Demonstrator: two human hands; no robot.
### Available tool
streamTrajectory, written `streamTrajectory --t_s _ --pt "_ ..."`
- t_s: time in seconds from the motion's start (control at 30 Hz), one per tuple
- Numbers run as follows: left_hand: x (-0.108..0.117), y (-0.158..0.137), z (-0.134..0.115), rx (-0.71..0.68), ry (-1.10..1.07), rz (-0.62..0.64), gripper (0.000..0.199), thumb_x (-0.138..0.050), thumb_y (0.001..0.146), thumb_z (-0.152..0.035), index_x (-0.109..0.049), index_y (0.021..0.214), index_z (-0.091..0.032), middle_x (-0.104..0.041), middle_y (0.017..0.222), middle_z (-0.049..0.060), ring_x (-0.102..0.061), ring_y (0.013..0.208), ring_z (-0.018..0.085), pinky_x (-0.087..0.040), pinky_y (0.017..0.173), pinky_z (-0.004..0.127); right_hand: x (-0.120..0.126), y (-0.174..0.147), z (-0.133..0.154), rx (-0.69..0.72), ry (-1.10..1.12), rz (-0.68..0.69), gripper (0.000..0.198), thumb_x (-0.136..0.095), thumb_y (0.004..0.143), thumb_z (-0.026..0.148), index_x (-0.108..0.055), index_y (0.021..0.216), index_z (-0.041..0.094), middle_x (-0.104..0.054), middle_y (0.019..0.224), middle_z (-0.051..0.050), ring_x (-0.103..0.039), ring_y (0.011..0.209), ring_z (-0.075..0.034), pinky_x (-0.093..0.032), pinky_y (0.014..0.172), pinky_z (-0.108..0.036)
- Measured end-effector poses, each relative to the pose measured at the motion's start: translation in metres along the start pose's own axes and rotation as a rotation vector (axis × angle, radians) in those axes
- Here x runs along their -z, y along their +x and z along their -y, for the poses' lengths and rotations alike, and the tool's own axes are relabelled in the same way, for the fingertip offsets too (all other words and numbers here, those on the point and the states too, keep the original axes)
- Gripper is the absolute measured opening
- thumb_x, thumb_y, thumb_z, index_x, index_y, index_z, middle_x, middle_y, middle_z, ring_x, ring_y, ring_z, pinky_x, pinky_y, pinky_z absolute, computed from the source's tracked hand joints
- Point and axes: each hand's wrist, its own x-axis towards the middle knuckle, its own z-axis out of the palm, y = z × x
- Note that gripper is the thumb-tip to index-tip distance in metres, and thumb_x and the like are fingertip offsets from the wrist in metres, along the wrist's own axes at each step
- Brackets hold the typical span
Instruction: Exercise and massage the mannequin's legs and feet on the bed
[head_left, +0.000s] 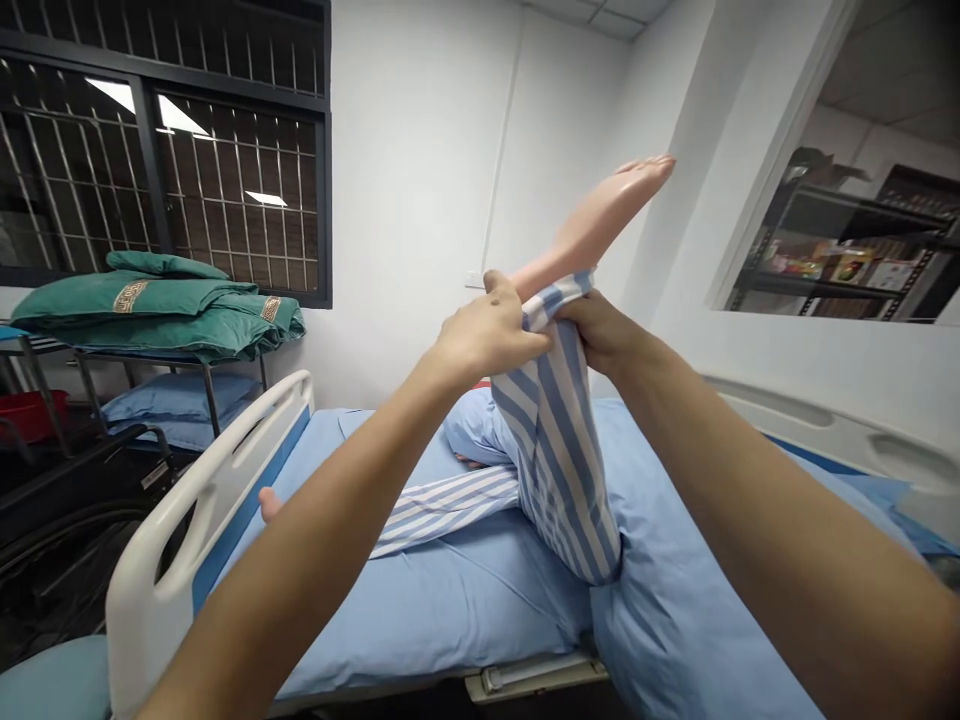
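While both arms reach forward over the bed (442, 620), the head view shows the two hands meeting at the top of a raised leg. The left hand (487, 325) has its grip closed on the striped trouser leg (562, 450) at the hem, from the left side. The right hand (604, 325) has its grip closed on the same hem from the right, its fingertips partly hidden behind the cloth. The trouser leg, striped blue and white, stands up from the mattress, leaning a little to the left towards its top. Out of the hem comes a bare, glossy foot (611, 205), slanting up to the right with its toes highest. A second striped leg (450, 505) lies along the bed to the left, partly covered by the left forearm, and another foot (268, 505) shows near the white end board (289, 393). Blue bedding (667, 620) is bunched at the lower right. Beyond the end board are a wheelchair (82, 500) and a rack with folded green quilts (165, 305) on top and blue pillows (184, 400) below, under a barred window (232, 190).
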Motion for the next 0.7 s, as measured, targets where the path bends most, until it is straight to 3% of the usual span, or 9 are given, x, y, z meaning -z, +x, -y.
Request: streamTrajectory --t_s 0.2,0.37,0.53,0.63,0.7 --pt "0.017 -0.017 0.046 0.088 -0.011 -0.006 0.083 -0.059 0.064 -0.040 -0.018 0.132 -0.015 -0.058 0.107 0.013 -0.054 0.100 0.027 -0.043 0.079 0.033 -0.043 0.007 -0.017 -0.070 0.110 0.151 0.024 -0.066 0.060 0.025 -0.064 0.081 0.014 -0.066 0.075 -0.004 -0.062 0.072 -0.020 -0.050 0.062 -0.031" --pt "0.027 -0.041 0.113 0.223 -0.063 -0.057 0.077 -0.063 0.060 -0.043 -0.030 0.123 -0.015 -0.057 0.102 0.009 -0.056 0.092 0.024 -0.046 0.073 0.031 -0.106 0.017 -0.044 -0.030 0.071 0.194 0.027 -0.067 0.054 0.023 -0.064 0.078 0.012 -0.064 0.074 -0.002 -0.059 0.072 -0.017 -0.047 0.067 -0.029" --pt "0.023 -0.079 0.213 0.328 -0.198 -0.183 0.070 -0.069 0.053 -0.037 -0.040 0.113 -0.016 -0.059 0.098 0.005 -0.056 0.091 0.022 -0.048 0.075 0.033 -0.193 0.014 -0.083 -0.008 0.003 0.377 0.036 -0.068 0.052 0.028 -0.064 0.083 0.011 -0.063 0.076 -0.001 -0.057 0.073 -0.017 -0.045 0.064 -0.025" --pt "0.014 -0.126 0.273 0.416 -0.266 -0.179 0.067 -0.068 0.051 -0.031 -0.045 0.112 -0.015 -0.060 0.097 0.005 -0.057 0.092 0.023 -0.048 0.076 0.034 -0.259 -0.008 -0.117 0.045 -0.087 0.464 0.049 -0.070 0.050 0.037 -0.061 0.092 0.013 -0.063 0.081 -0.001 -0.057 0.076 -0.018 -0.042 0.062 -0.025" --pt "0.002 -0.167 0.309 0.549 -0.277 -0.161 0.057 -0.066 0.051 -0.028 -0.051 0.104 -0.014 -0.063 0.092 0.005 -0.057 0.092 0.025 -0.048 0.076 0.036 -0.305 -0.034 -0.143 0.014 -0.218 0.524 0.061 -0.071 0.047 0.045 -0.057 0.100 0.016 -0.063 0.085 -0.001 -0.058 0.075 -0.020 -0.042 0.061 -0.026"
